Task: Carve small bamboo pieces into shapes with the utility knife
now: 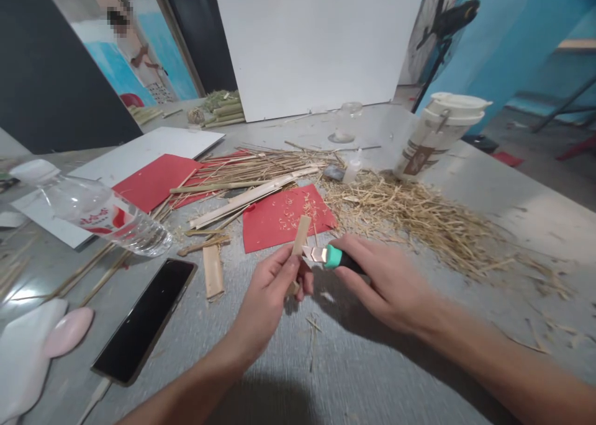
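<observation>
My left hand [274,282] pinches a short flat strip of pale bamboo or straw [302,229], its upper end sticking up past the thumb. In my right hand [386,282] is a utility knife [333,257] with a green and black handle. Its blade points left and meets, or nearly meets, the strip's edge beside my left fingers. Just beyond lies a red sheet [261,229] sprinkled with curled shavings. Another flat pale piece [213,273] rests on the table left of my left hand.
A straw heap [410,220] spreads to the right, below a lidded jug [437,136]. Thin stalks [261,164] lie across the middle. On the left are a water bottle [102,211] on its side and a phone [146,319] with a cable. A person [139,56] stands in the background.
</observation>
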A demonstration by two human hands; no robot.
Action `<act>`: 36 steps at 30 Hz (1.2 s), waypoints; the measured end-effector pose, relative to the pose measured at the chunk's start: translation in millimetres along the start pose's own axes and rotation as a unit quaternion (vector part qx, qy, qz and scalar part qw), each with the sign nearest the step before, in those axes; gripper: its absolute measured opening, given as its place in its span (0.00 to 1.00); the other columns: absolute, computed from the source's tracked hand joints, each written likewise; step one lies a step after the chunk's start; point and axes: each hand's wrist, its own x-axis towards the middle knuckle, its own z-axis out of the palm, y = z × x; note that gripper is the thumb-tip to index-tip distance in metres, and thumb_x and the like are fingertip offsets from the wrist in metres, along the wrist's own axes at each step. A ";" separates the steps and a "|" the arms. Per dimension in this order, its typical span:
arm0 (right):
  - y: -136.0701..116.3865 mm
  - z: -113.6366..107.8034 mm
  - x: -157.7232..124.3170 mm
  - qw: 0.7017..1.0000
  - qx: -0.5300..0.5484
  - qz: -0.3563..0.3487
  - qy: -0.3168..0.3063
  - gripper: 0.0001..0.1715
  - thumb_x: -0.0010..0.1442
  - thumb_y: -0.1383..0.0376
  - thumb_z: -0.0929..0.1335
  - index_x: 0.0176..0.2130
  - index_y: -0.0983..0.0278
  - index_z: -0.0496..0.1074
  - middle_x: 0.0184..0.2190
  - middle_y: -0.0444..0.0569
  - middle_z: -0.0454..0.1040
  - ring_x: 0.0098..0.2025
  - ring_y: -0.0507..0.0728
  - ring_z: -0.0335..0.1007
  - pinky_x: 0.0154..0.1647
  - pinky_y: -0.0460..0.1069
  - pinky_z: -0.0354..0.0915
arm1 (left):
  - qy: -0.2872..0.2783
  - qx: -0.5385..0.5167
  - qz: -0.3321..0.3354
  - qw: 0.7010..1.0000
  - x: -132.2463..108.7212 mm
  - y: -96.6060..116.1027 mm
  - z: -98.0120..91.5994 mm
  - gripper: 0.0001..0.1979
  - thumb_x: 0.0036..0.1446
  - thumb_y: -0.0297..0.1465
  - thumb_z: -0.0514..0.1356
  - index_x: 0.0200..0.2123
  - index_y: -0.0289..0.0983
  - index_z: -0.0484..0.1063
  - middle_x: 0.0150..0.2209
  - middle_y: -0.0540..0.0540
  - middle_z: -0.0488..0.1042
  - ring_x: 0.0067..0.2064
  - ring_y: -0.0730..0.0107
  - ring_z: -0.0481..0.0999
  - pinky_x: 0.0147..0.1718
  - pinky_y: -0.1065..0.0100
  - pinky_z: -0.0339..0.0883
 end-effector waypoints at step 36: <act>10.2 -8.4 1.4 0.986 -0.095 -0.103 0.090 0.15 0.79 0.59 0.64 0.52 0.64 0.75 0.39 0.52 0.83 0.36 0.58 0.79 0.34 0.51 0.66 | -0.078 -0.228 -0.037 0.970 -6.6 -9.4 9.2 0.18 0.77 0.42 0.59 0.36 0.37 0.71 0.17 0.59 0.57 0.18 0.79 0.46 0.21 0.73 0.49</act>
